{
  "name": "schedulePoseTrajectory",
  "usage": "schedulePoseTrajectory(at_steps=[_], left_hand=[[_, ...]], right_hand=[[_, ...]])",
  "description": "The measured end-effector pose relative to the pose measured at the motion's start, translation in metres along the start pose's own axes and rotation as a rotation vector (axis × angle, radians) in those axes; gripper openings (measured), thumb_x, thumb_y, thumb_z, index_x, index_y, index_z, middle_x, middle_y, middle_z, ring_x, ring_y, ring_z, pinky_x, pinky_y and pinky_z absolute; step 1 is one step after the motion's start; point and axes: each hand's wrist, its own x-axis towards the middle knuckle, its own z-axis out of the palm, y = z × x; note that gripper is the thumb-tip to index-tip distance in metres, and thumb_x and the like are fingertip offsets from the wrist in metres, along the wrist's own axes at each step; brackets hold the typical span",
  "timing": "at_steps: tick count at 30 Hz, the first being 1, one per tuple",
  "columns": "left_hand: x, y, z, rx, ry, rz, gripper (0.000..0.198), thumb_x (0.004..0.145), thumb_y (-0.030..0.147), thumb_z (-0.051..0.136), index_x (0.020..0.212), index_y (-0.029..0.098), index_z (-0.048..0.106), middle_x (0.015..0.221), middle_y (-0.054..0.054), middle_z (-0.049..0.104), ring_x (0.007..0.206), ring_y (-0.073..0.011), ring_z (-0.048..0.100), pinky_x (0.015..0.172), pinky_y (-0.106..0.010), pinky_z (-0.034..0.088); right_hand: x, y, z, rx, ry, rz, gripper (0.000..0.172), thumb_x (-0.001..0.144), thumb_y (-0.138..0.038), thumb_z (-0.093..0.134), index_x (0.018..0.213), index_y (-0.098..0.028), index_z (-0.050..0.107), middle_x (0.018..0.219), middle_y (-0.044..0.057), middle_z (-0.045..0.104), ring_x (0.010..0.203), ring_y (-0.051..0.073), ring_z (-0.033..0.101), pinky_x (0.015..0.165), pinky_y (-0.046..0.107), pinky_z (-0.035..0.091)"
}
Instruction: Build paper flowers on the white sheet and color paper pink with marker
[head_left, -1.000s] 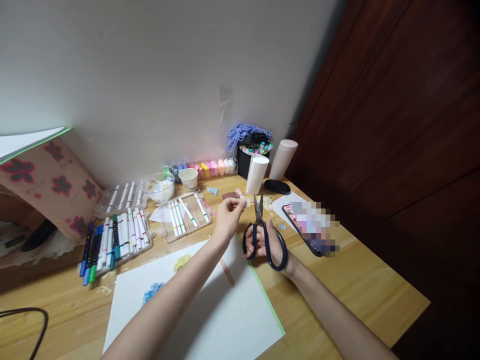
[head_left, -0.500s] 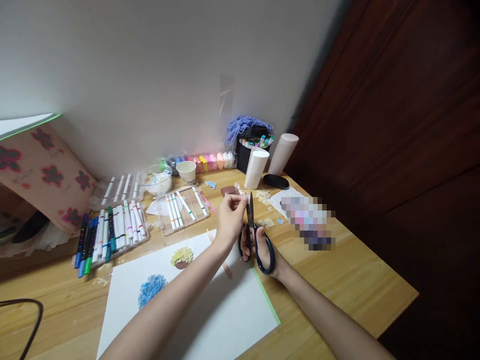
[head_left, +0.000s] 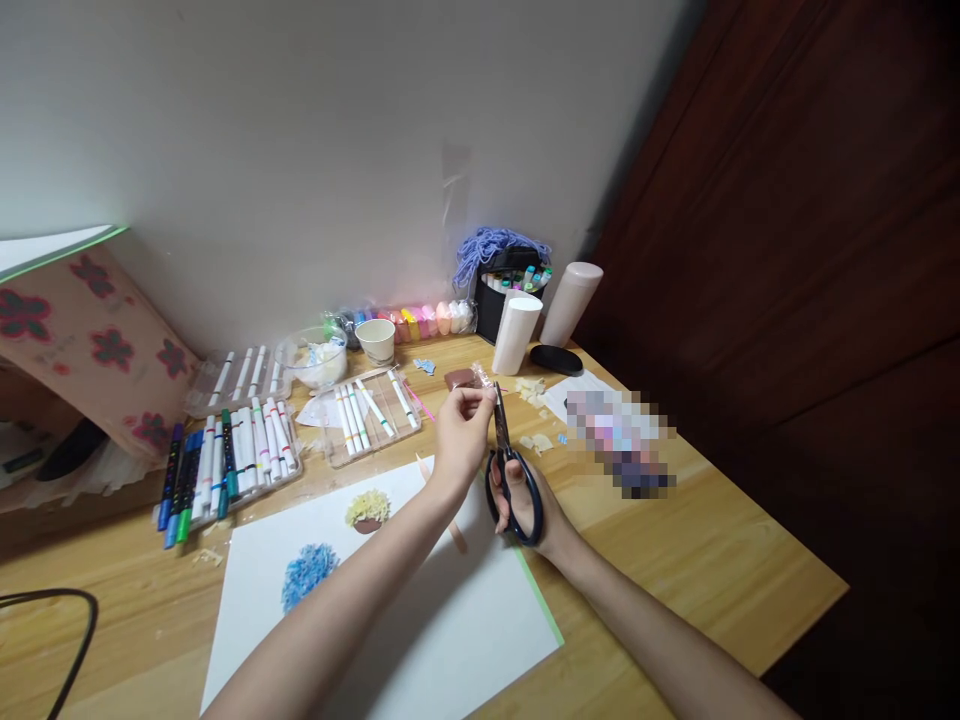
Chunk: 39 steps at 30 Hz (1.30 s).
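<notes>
My right hand (head_left: 536,500) holds a pair of scissors (head_left: 502,425) by dark blue loop handles, points upward and blades together. Close against the blade tips, my left hand (head_left: 465,430) is pinched closed; whatever sits between its fingertips is too small to make out. Below the hands lies a white sheet (head_left: 420,640) with a green edge. On it are a blue crumbled-paper cluster (head_left: 309,575) and a pale yellow cluster (head_left: 369,508) over a brown base. A flat wooden stick (head_left: 456,537) rests partly under my left wrist.
Marker trays (head_left: 371,415) and loose markers (head_left: 240,450) lie at left. A clear bowl (head_left: 319,360), paper cup (head_left: 375,342), white cylinder (head_left: 516,338) and black pen case (head_left: 491,305) stand along the wall. Pale scraps (head_left: 536,442) are strewn right of the scissors.
The scissor blades have closed together beside my left fingertips, and the handle loops have drawn nearer each other. My left hand keeps its pinch. The view has shifted slightly.
</notes>
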Motion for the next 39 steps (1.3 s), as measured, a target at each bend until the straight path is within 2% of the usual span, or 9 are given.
schedulePoseTrajectory(at_steps=[8, 12, 14, 18, 21, 24, 31, 36, 39], left_hand=[[0.002, 0.004, -0.011, 0.022, -0.044, -0.036, 0.018, 0.073, 0.03, 0.068, 0.071, 0.012, 0.065, 0.068, -0.002, 0.064, 0.065, -0.0115, 0.057, 0.069, -0.025, 0.044], [0.005, 0.012, -0.03, 0.013, -0.137, -0.138, 0.029, 0.066, 0.04, 0.074, 0.067, 0.013, 0.064, 0.064, -0.002, 0.063, 0.063, -0.0119, 0.057, 0.068, -0.026, 0.046], [0.005, 0.017, -0.04, 0.042, -0.193, -0.173, 0.034, 0.062, 0.045, 0.076, 0.065, 0.013, 0.064, 0.063, -0.002, 0.064, 0.062, -0.0119, 0.058, 0.069, -0.027, 0.047], [0.003, 0.03, -0.064, 0.186, -0.263, -0.188, 0.037, 0.054, 0.045, 0.081, 0.066, 0.013, 0.066, 0.062, -0.001, 0.063, 0.061, -0.012, 0.057, 0.068, -0.027, 0.048], [0.0, 0.041, -0.091, 0.297, -0.291, -0.167, 0.038, 0.056, 0.047, 0.079, 0.07, 0.014, 0.067, 0.067, -0.004, 0.067, 0.064, -0.0136, 0.059, 0.066, -0.027, 0.048], [-0.006, 0.051, -0.123, 0.427, -0.297, -0.119, 0.036, 0.061, 0.049, 0.075, 0.071, 0.015, 0.068, 0.07, -0.004, 0.068, 0.067, -0.0156, 0.061, 0.068, -0.028, 0.048], [-0.044, 0.056, -0.192, 0.756, -0.28, 0.004, 0.03, 0.077, 0.047, 0.062, 0.08, 0.018, 0.072, 0.085, -0.006, 0.072, 0.082, -0.0219, 0.064, 0.074, -0.03, 0.048], [-0.071, 0.045, -0.217, 0.837, -0.247, 0.087, 0.02, 0.082, 0.036, 0.058, 0.08, 0.022, 0.072, 0.085, -0.006, 0.072, 0.078, -0.0198, 0.064, 0.07, -0.029, 0.047], [-0.079, 0.039, -0.225, 0.796, -0.297, 0.08, 0.016, 0.082, 0.03, 0.057, 0.082, 0.021, 0.071, 0.085, -0.005, 0.071, 0.075, -0.0175, 0.063, 0.068, -0.028, 0.047]], right_hand=[[0.002, -0.006, -0.002, 0.049, -0.009, 0.063, 0.075, 0.056, -0.093, 0.031, 0.066, -0.02, 0.043, 0.036, -0.008, 0.04, 0.027, 0.008, 0.041, 0.03, 0.018, 0.036], [0.008, -0.017, -0.009, 0.16, -0.055, 0.086, 0.08, 0.045, -0.097, 0.028, 0.066, -0.021, 0.042, 0.039, -0.008, 0.041, 0.031, 0.008, 0.042, 0.037, 0.023, 0.044], [0.009, -0.022, -0.015, 0.151, -0.076, 0.087, 0.078, 0.053, -0.095, 0.028, 0.069, -0.021, 0.045, 0.043, -0.007, 0.044, 0.036, 0.01, 0.045, 0.044, 0.026, 0.048], [0.009, -0.031, -0.03, -0.212, 0.013, 0.041, 0.052, 0.078, -0.071, 0.042, 0.078, -0.02, 0.052, 0.054, -0.005, 0.051, 0.048, 0.012, 0.051, 0.051, 0.026, 0.043], [0.009, -0.035, -0.039, -0.683, 0.225, 0.006, 0.028, 0.08, -0.049, 0.055, 0.08, -0.021, 0.055, 0.067, 0.0, 0.061, 0.062, 0.017, 0.057, 0.056, 0.027, 0.039], [0.01, -0.034, -0.041, -1.019, 0.343, 0.047, 0.021, 0.078, -0.042, 0.059, 0.081, -0.021, 0.055, 0.071, 0.002, 0.063, 0.071, 0.021, 0.061, 0.059, 0.029, 0.036], [0.015, -0.011, -0.04, -1.271, 0.357, -0.028, 0.02, 0.082, -0.036, 0.057, 0.086, -0.017, 0.057, 0.082, 0.01, 0.067, 0.079, 0.025, 0.063, 0.064, 0.032, 0.041], [0.012, -0.005, -0.038, -1.527, 0.371, -0.235, 0.029, 0.086, -0.038, 0.053, 0.088, -0.01, 0.062, 0.085, 0.02, 0.063, 0.084, 0.033, 0.059, 0.064, 0.039, 0.044], [0.007, -0.015, -0.024, -1.523, 0.334, -0.387, 0.022, 0.086, -0.029, 0.055, 0.094, -0.01, 0.063, 0.093, 0.019, 0.061, 0.088, 0.033, 0.057, 0.064, 0.038, 0.045]])
